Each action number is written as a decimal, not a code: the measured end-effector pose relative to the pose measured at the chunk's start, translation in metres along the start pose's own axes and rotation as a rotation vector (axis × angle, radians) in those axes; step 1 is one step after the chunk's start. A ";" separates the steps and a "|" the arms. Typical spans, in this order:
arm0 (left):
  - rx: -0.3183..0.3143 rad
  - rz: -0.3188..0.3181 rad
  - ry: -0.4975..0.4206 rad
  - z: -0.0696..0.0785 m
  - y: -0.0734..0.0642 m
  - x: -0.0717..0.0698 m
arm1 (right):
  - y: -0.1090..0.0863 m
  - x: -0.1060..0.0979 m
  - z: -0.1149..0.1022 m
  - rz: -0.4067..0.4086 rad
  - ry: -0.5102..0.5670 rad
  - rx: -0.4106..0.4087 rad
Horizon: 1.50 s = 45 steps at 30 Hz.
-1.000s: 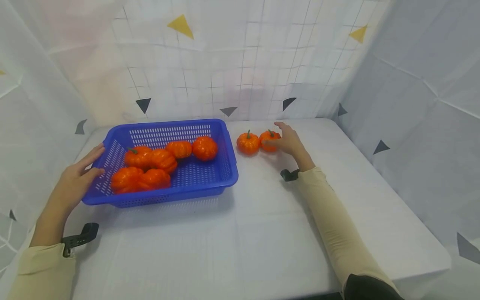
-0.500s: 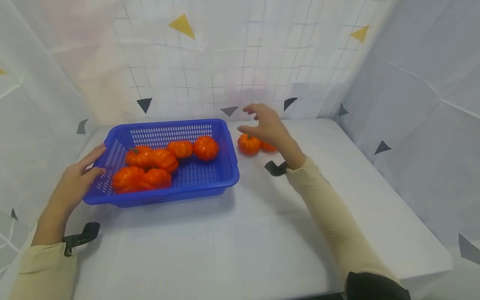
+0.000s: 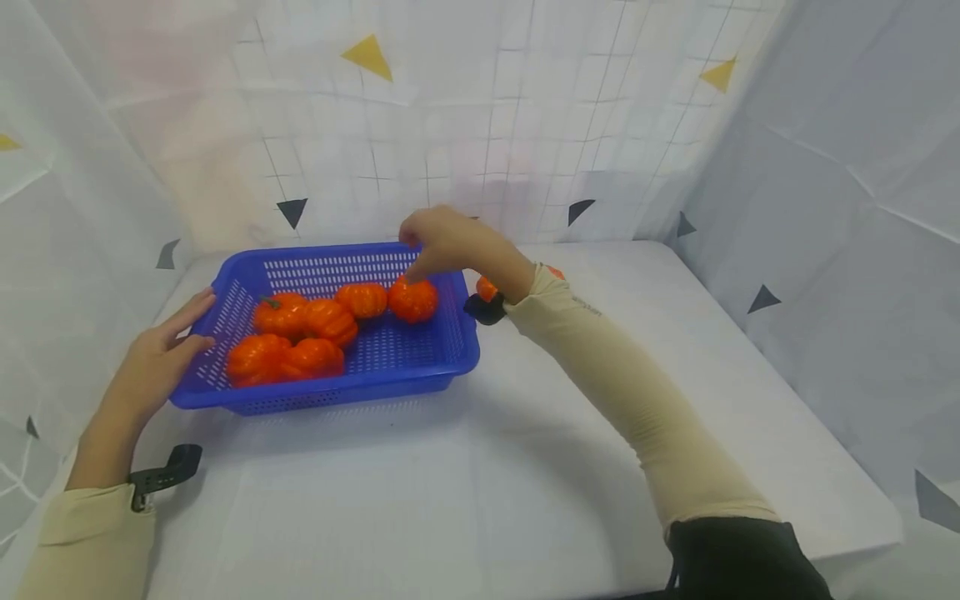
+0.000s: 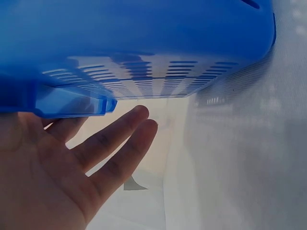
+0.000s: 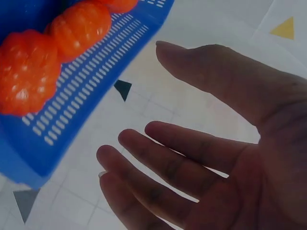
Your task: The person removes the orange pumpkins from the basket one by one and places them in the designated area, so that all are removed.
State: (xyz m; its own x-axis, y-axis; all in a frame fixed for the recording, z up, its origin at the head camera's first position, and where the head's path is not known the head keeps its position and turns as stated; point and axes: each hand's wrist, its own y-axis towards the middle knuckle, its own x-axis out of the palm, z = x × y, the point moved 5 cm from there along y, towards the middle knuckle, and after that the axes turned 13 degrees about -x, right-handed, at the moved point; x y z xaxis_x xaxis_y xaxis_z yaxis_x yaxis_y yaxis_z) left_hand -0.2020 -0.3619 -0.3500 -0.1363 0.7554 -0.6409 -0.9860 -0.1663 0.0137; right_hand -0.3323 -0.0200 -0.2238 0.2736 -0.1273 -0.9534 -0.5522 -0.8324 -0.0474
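Observation:
A blue perforated plastic basket [image 3: 405,374] holds several shiny orange pumpkins, such as the one [image 3: 311,358] near its front wall. My left hand [image 3: 150,362] is at the basket's left end, thumb and index finger at the rim; the left wrist view shows other fingers [image 4: 120,160] straight, outside the basket wall. Over the basket's back right corner hovers my right hand [image 3: 447,239], just above the rightmost pumpkin [image 3: 415,302]. Nothing lies between its spread fingers and thumb in the right wrist view. Behind the right wrist, a pumpkin [image 3: 487,289] and another pumpkin [image 3: 556,272] on the table are mostly hidden.
The basket stands on the left part of a white table [image 3: 360,508]. A white sheet [image 3: 450,100] with grid lines and triangles hangs behind, and a grey sheet [image 3: 840,208] hangs at the right. A dark band [image 3: 483,309] circles the right wrist.
My right hand has left the rightmost pumpkin on the table and swung left, without holding anything, to above the basket's right end. The left hand stays at the basket; both table pumpkins remain there.

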 end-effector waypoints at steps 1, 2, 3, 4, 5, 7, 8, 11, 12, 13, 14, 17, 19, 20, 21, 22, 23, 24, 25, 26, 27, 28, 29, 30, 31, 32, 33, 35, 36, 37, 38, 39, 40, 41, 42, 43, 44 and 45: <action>-0.001 0.001 0.002 0.000 0.000 0.000 | 0.005 0.002 0.000 -0.009 0.010 -0.001; -0.001 0.000 0.005 0.000 0.000 0.001 | 0.011 0.003 0.001 -0.016 0.014 -0.002; 0.000 0.000 0.008 0.000 0.000 0.001 | 0.016 0.005 0.001 -0.018 0.017 -0.004; 0.000 0.001 0.009 0.000 0.001 0.001 | 0.021 0.007 0.003 -0.021 0.023 -0.004; 0.000 0.001 0.009 0.000 0.001 0.002 | 0.026 0.009 0.005 -0.022 0.030 0.002; 0.003 0.001 0.010 0.001 0.001 0.002 | 0.035 0.014 0.009 -0.023 0.038 0.026; 0.004 0.002 0.010 0.001 0.001 0.002 | 0.039 0.016 0.011 -0.025 0.042 0.044; 0.005 0.004 0.009 0.001 0.001 0.002 | 0.050 0.023 0.017 -0.053 0.041 0.113; 0.004 0.004 0.009 0.001 0.001 0.002 | 0.053 0.025 0.019 -0.066 0.032 0.132; 0.005 0.004 0.009 0.001 0.001 0.002 | 0.056 0.028 0.021 -0.079 0.023 0.150; 0.004 0.005 0.009 0.001 0.001 0.003 | 0.058 0.030 0.024 -0.097 0.011 0.165; 0.004 0.006 0.010 0.001 0.002 0.003 | 0.066 0.037 0.030 -0.145 -0.024 0.180; 0.006 0.007 0.012 0.001 0.002 0.004 | 0.070 0.042 0.035 -0.180 -0.034 0.187; 0.006 0.006 0.012 0.001 0.002 0.004 | 0.071 0.045 0.038 -0.198 -0.038 0.188; 0.008 0.005 0.014 0.001 0.002 0.004 | 0.072 0.047 0.040 -0.212 -0.038 0.192; 0.008 0.004 0.015 0.000 0.002 0.004 | 0.073 0.050 0.043 -0.223 -0.039 0.198; 0.009 0.003 0.016 0.000 0.002 0.004 | 0.074 0.052 0.045 -0.232 -0.037 0.202; 0.010 0.001 0.015 0.000 0.002 0.004 | 0.075 0.055 0.046 -0.237 -0.039 0.204; 0.010 0.000 0.016 0.000 0.003 0.004 | 0.075 0.057 0.048 -0.239 -0.041 0.204; 0.010 0.000 0.017 0.000 0.003 0.004 | 0.076 0.059 0.049 -0.241 -0.042 0.203; 0.011 0.000 0.018 0.000 0.003 0.004 | 0.076 0.062 0.049 -0.242 -0.037 0.203; 0.011 0.001 0.019 0.000 0.003 0.003 | 0.076 0.064 0.049 -0.244 -0.027 0.208; 0.012 0.001 0.019 0.000 0.003 0.003 | 0.075 0.067 0.049 -0.250 -0.019 0.215; 0.012 0.001 0.018 0.000 0.002 0.003 | 0.075 0.069 0.049 -0.255 -0.006 0.225; 0.013 0.001 0.019 0.001 0.002 0.003 | 0.074 0.072 0.049 -0.262 0.000 0.228; 0.014 0.001 0.018 0.001 0.002 0.003 | 0.073 0.074 0.049 -0.269 0.012 0.238; 0.016 0.001 0.017 0.002 0.002 0.002 | 0.072 0.075 0.049 -0.276 0.018 0.247; 0.019 0.000 0.015 0.003 0.001 0.003 | 0.071 0.078 0.047 -0.295 0.001 0.236; 0.020 0.000 0.015 0.004 0.000 0.002 | 0.070 0.080 0.046 -0.302 -0.003 0.225; 0.021 0.001 0.017 0.004 0.000 0.003 | 0.070 0.081 0.045 -0.314 -0.012 0.216; 0.022 0.002 0.018 0.004 -0.001 0.003 | 0.070 0.082 0.045 -0.325 -0.014 0.212; 0.023 0.002 0.020 0.004 -0.001 0.003 | 0.071 0.083 0.045 -0.337 -0.025 0.201; 0.024 0.003 0.021 0.004 -0.002 0.003 | 0.071 0.084 0.044 -0.345 -0.032 0.193; 0.025 0.003 0.022 0.004 -0.002 0.003 | 0.071 0.085 0.044 -0.351 -0.026 0.198; 0.025 0.003 0.022 0.004 -0.002 0.003 | 0.071 0.086 0.045 -0.354 -0.017 0.206; 0.025 0.003 0.020 0.004 -0.002 0.003 | 0.071 0.087 0.045 -0.354 -0.009 0.209; 0.027 0.002 0.019 0.004 -0.002 0.003 | 0.071 0.088 0.045 -0.348 -0.003 0.207; 0.027 0.001 0.018 0.004 -0.002 0.003 | 0.070 0.088 0.046 -0.342 0.007 0.201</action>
State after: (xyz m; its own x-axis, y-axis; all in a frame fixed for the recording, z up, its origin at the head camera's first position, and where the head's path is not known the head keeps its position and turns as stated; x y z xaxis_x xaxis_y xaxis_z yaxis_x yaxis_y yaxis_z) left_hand -0.2008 -0.3564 -0.3489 -0.1362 0.7438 -0.6544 -0.9881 -0.1497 0.0355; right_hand -0.3827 -0.0651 -0.3249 0.4731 0.1345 -0.8707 -0.5717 -0.7050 -0.4196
